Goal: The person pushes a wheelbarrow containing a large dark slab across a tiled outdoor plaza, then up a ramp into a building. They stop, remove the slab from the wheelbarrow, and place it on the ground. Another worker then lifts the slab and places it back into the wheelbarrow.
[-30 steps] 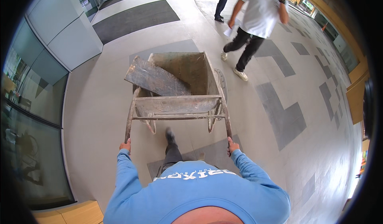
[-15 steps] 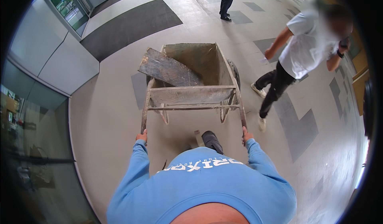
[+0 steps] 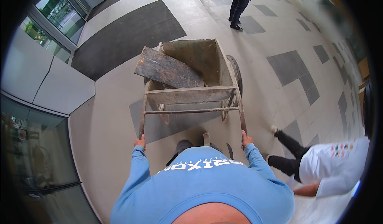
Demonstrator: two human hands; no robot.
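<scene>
In front of me is a worn metal wheelbarrow (image 3: 191,94) with a deep tray, a crossbar and two long handles. My left hand (image 3: 140,141) is wrapped round the end of its left handle. The right handle is gripped by my right hand (image 3: 246,139) in the same way. Across the tray's left side leans a dark, scuffed board (image 3: 169,67), one end sticking out past the rim and the other down inside. A black tyre (image 3: 234,70) shows at the tray's right side; most of the left wheel is hidden.
Glass panels (image 3: 40,152) and a light wall (image 3: 66,90) run along my left. A person in a white shirt (image 3: 335,166) is close at my lower right. Ahead stands another person in dark trousers (image 3: 239,6). A dark mat (image 3: 129,34) lies ahead left on the tiled floor.
The wheelbarrow and I have moved forward over the floor, a dark floor patch now beneath it. The person in white has passed from ahead right to beside me. My grip is unchanged.
</scene>
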